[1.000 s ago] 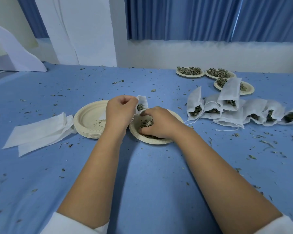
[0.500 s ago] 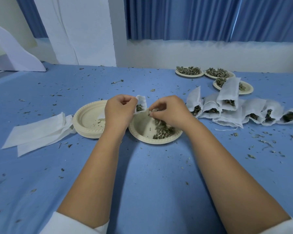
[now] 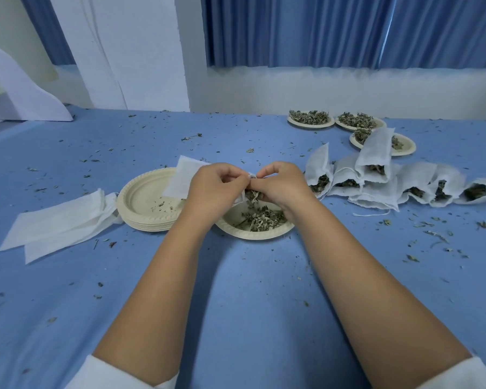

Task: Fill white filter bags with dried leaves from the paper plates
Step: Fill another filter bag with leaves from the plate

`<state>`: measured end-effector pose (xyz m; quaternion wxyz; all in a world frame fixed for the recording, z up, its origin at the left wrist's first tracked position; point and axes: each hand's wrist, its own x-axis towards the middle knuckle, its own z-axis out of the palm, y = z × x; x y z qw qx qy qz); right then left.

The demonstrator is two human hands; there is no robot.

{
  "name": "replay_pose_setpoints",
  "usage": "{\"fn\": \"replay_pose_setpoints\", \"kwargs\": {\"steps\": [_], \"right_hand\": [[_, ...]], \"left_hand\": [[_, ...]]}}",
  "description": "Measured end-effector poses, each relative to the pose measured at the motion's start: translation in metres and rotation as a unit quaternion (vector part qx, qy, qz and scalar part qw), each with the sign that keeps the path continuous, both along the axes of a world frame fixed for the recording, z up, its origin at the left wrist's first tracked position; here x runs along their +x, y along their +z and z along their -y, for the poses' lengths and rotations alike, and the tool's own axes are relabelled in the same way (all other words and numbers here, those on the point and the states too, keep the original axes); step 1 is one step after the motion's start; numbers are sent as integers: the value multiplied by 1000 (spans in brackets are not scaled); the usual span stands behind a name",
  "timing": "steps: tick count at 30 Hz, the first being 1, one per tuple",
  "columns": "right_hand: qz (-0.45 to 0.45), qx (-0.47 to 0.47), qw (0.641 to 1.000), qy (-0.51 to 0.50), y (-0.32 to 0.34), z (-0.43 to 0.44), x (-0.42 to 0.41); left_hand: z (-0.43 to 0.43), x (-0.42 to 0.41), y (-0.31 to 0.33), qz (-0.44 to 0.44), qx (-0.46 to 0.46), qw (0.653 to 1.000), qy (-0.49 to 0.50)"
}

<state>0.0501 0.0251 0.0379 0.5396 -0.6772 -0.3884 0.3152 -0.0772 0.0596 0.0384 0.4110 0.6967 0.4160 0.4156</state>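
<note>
Flat empty bags (image 3: 59,226) lie far left, beside the stacked plates (image 3: 141,220). Your left hand (image 3: 213,189) grips the filter bag (image 3: 183,178) above the leaf plate (image 3: 253,235); your right hand (image 3: 281,184) pinches dried leaves (image 3: 253,195) at its mouth. Filled bags (image 3: 375,153) lie right, 3 loaded plates (image 3: 310,125) behind them.
</note>
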Motion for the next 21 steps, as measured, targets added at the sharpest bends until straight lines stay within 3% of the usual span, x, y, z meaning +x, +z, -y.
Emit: {"fn": "replay_pose_setpoints", "kwargs": {"steps": [5,10,14,18,21], "right_hand": [[-55,0,998,6,-3,-2,-2],[-193,11,978,80,7,-3,0],[-134,25,986,100,4,0,-2],[-126,44,991,18,0,1,-6],[-64,39,997,-20,-3,-2,-8]], "left_hand": [[-3,1,-1,27,-33,999,9],[-8,-1,-4,58,-53,996,43],[-10,-2,-4,66,-74,994,40],[-8,0,-2,66,-79,995,14],[-7,0,-1,56,-76,996,-2]]}}
